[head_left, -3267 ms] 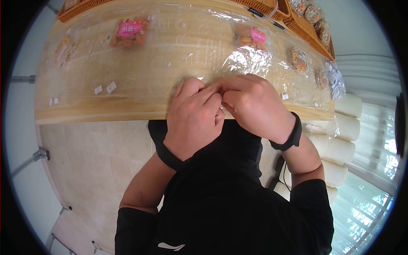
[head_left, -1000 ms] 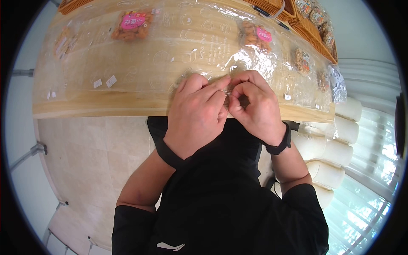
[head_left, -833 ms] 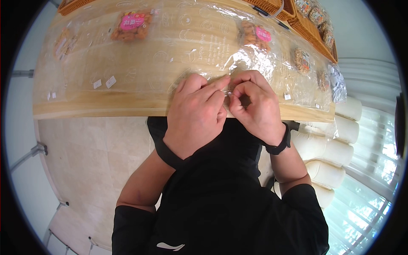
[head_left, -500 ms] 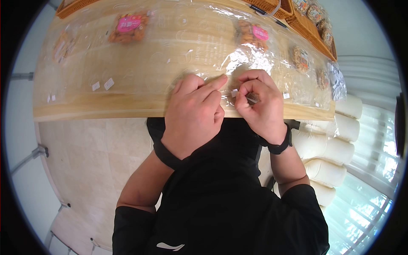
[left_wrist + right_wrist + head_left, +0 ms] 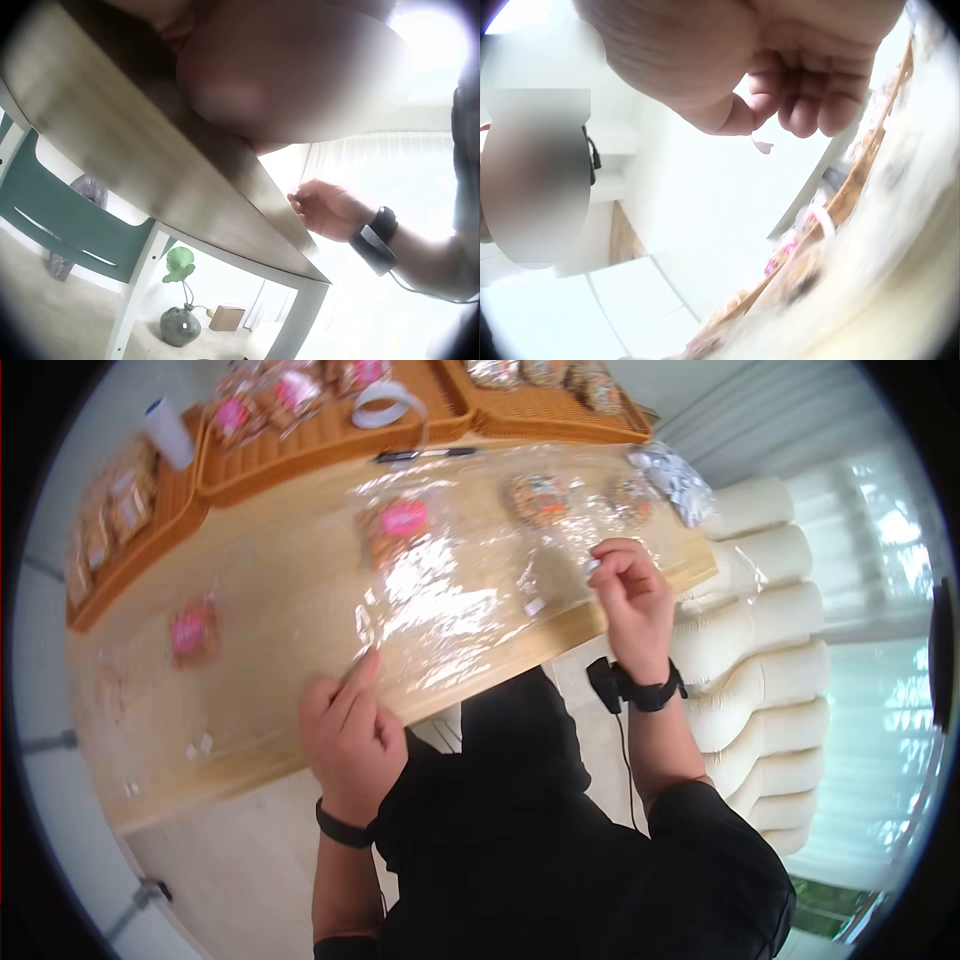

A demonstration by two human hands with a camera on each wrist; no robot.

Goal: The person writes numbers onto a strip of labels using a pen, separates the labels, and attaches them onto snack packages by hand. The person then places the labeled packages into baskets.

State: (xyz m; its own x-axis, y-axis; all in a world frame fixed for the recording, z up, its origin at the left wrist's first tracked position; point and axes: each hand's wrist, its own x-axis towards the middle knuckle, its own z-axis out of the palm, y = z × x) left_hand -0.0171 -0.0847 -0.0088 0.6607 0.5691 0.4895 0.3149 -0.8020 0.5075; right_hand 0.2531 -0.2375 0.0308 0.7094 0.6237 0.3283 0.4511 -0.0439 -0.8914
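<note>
In the head view my right hand [image 5: 638, 610] is raised near the table's right end, its thumb and index finger pinching a small white label [image 5: 594, 567]. The same label [image 5: 763, 146] hangs from the fingertips of the right hand [image 5: 742, 67] in the right wrist view. My left hand [image 5: 350, 745] is at the front edge, index finger pointing forward over the clear plastic sheet [image 5: 455, 615], other fingers bent; whether it touches is unclear. Beyond it lies a pink-labelled snack pack [image 5: 400, 525]; another pack [image 5: 192, 633] lies to the left.
Brown baskets [image 5: 330, 460] with snack packs line the far side, with a tape roll [image 5: 380, 406] and a black pen [image 5: 425, 455]. Two round packs, one nearer [image 5: 540, 498], and silvery wrapping [image 5: 675, 480] lie at right. Small white labels [image 5: 535, 606] dot the front.
The head view has turned, bringing the baskets into sight. My hands, close together before, are now far apart, the right one raised to the right with the label.
</note>
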